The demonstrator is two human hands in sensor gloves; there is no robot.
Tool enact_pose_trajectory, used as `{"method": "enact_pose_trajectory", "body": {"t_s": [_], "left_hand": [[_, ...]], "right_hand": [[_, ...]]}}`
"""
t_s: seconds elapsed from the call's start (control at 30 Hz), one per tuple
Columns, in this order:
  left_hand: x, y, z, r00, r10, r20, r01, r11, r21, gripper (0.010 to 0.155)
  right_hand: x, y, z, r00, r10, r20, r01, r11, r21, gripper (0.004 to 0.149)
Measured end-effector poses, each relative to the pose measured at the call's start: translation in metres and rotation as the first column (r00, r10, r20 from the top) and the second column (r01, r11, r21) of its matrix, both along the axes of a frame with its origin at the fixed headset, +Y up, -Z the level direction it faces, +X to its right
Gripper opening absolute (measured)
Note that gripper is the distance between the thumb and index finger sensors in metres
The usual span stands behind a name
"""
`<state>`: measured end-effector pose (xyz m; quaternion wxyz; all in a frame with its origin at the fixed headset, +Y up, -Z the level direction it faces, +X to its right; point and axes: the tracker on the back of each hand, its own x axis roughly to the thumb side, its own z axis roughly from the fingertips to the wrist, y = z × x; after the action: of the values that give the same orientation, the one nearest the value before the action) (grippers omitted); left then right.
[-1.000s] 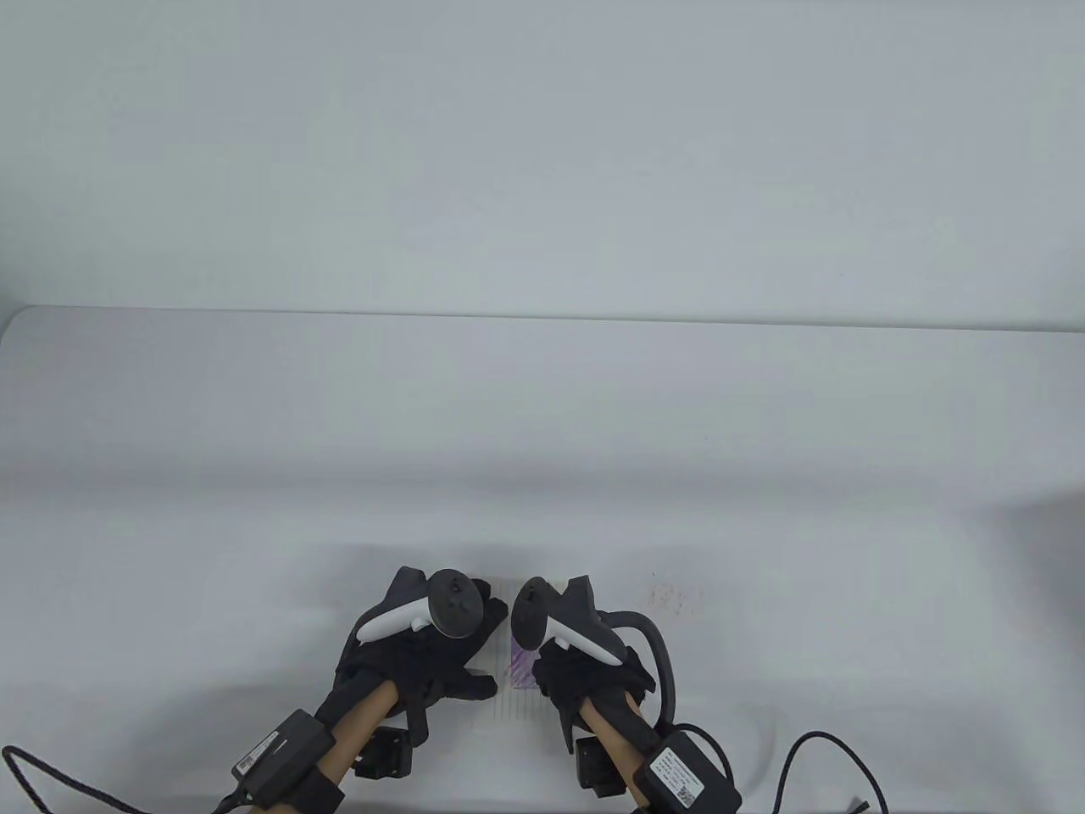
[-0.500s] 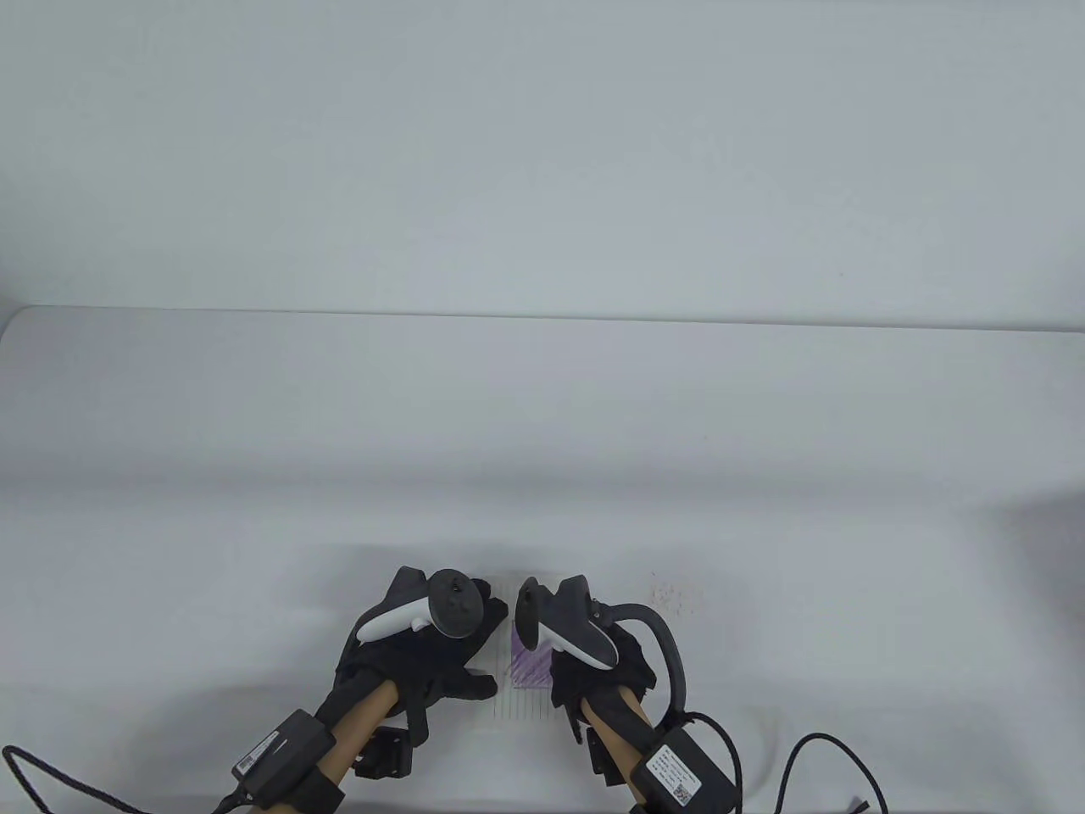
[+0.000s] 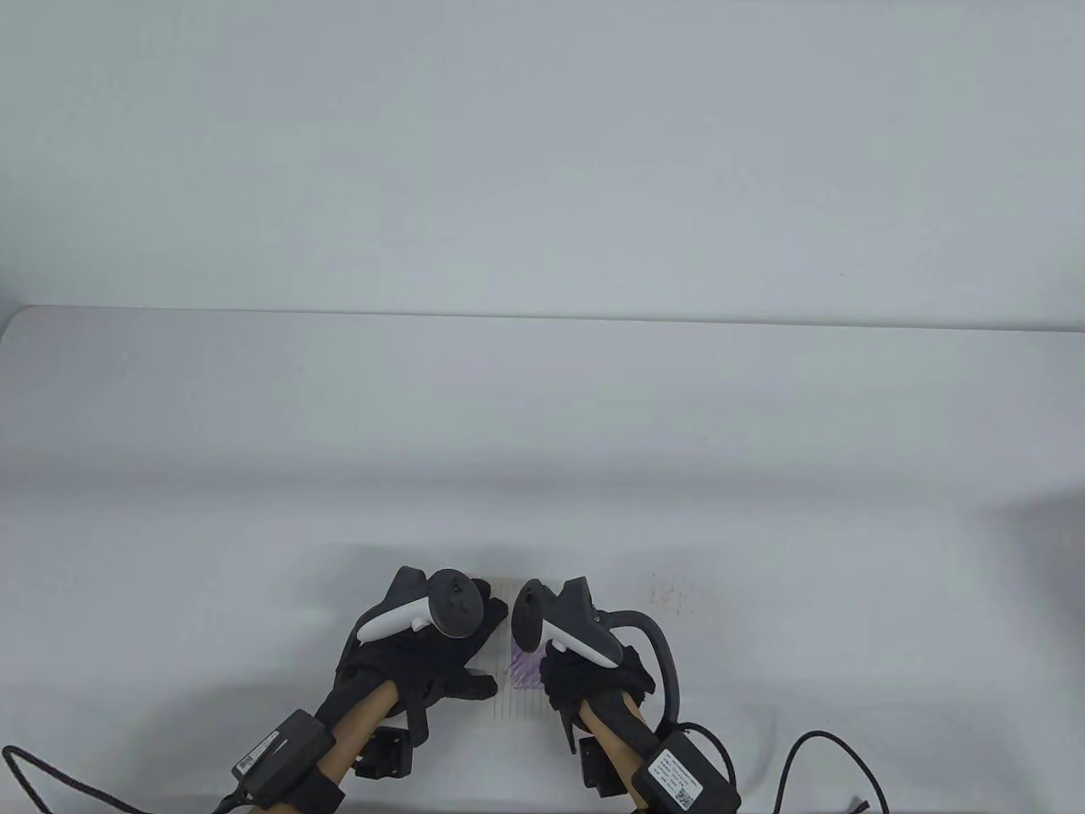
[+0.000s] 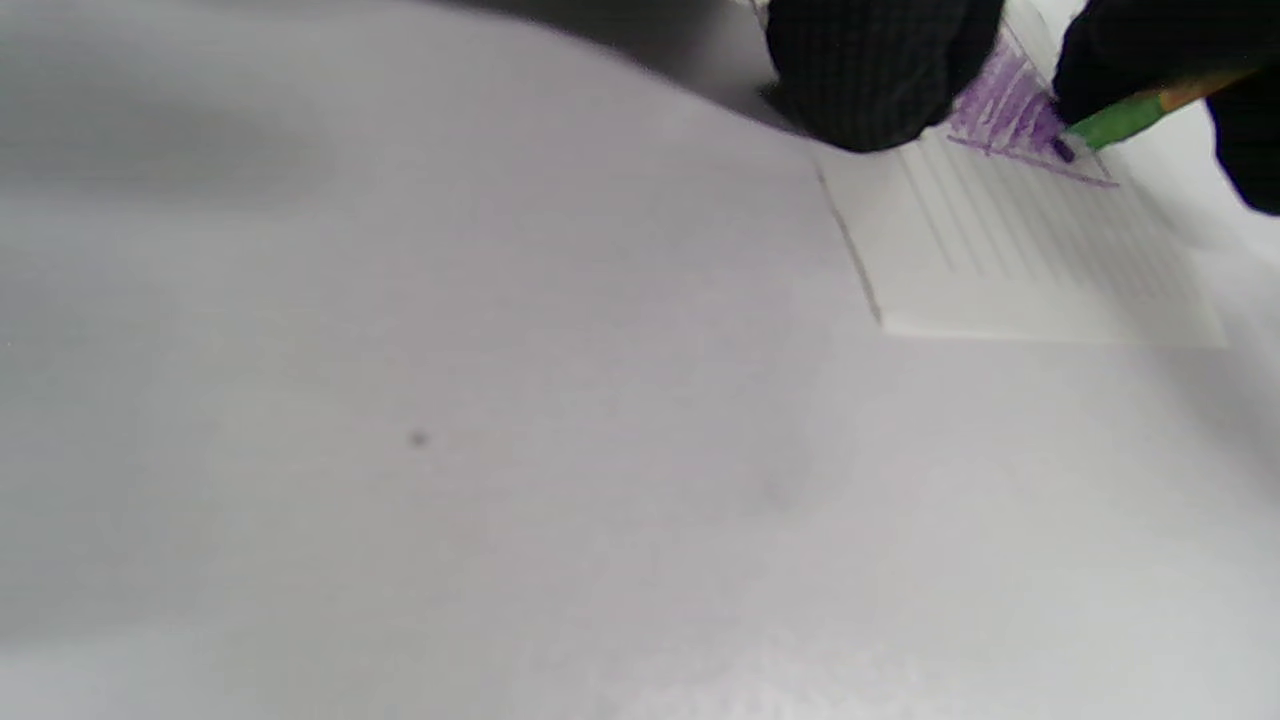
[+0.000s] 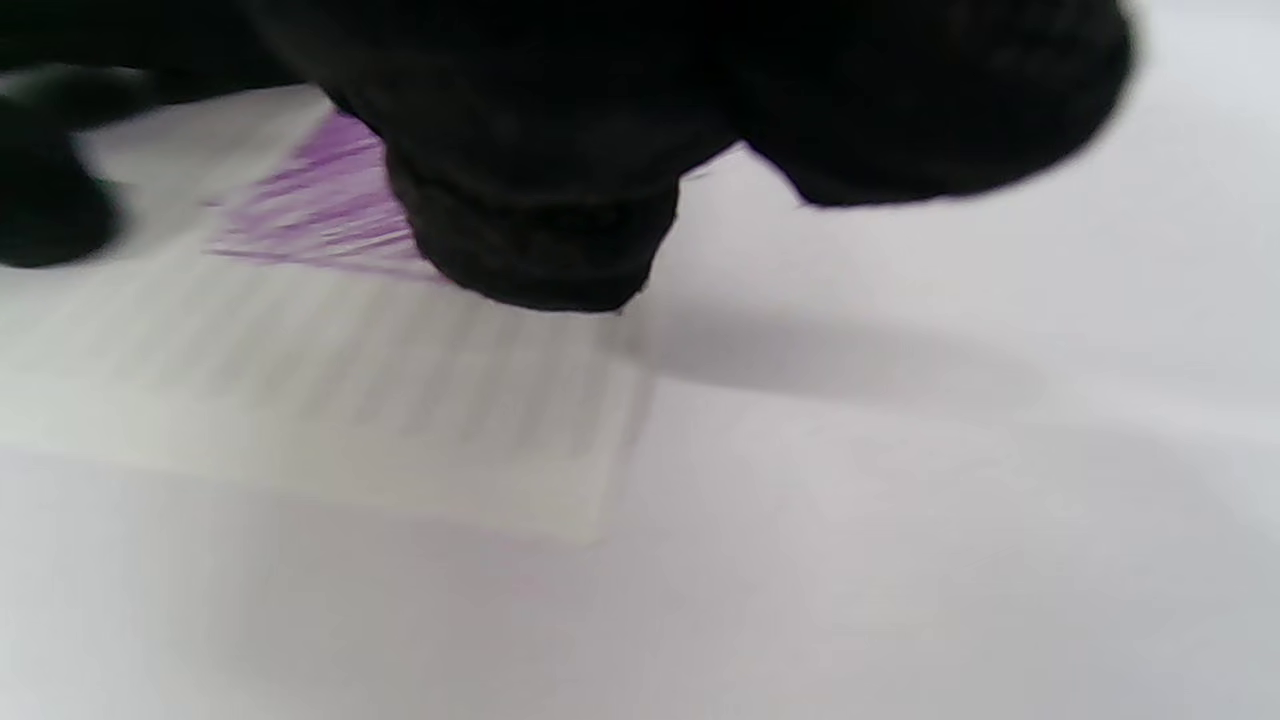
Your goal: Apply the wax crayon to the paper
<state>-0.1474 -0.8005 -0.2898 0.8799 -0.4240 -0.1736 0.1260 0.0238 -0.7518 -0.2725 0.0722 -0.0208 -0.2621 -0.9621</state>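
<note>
A: Left hand (image 3: 415,653). What is it on?
B: Lies on the left part of the lined paper (image 3: 517,699), fingers spread forward, thumb stuck out to the right along the sheet. Left wrist view shows one gloved fingertip (image 4: 880,75) pressed down at the sheet's edge. Nothing grasped; the hand is flat and loose.

A: Right hand (image 3: 589,674)?
B: Curled tight. In the left wrist view its fingers (image 4: 1140,45) close round a crayon (image 4: 1130,115), green wrapper with an orange band further up. The dark tip touches the paper at the lower corner of the purple patch (image 4: 1005,105).

A: Right wrist view any use?
B: Blurred. Mostly black glove (image 5: 600,120) over the purple scribble; the crayon itself is hidden there.

A: Where does the paper sit?
B: Flat on the white table (image 3: 542,424), near the front edge, between the two hands. Purple colouring covers the middle of the visible strip; ruled lines below it are bare.

A: Anything else on the table?
B: Faint reddish specks (image 3: 674,596) just right of the right hand. A black cable (image 3: 835,763) loops at the lower right.
</note>
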Motion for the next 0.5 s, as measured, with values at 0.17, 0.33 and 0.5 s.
{"method": "enact_pose_trajectory", "body": {"t_s": [0.17,0.33,0.5], "left_hand": [[-0.0001,0.0,-0.0001,1.0,0.0,0.0,0.0,1.0,0.0,0.09],[0.0,0.0,-0.0002,1.0,-0.001,0.001,0.001,1.0,0.001,0.09],[-0.0001,-0.0001,-0.0003,1.0,-0.001,0.001,0.001,1.0,0.0,0.09]], "right_hand": [[-0.0013,-0.0005,0.0025,0.997,-0.063,-0.048,0.061,0.997,-0.043,0.04],[0.0002,0.0,0.0004,0.999,0.041,0.016,-0.042,0.998,0.039,0.04],[-0.0026,-0.0019,0.0028,0.994,-0.102,-0.045,0.097,0.99,-0.1,0.04]]}}
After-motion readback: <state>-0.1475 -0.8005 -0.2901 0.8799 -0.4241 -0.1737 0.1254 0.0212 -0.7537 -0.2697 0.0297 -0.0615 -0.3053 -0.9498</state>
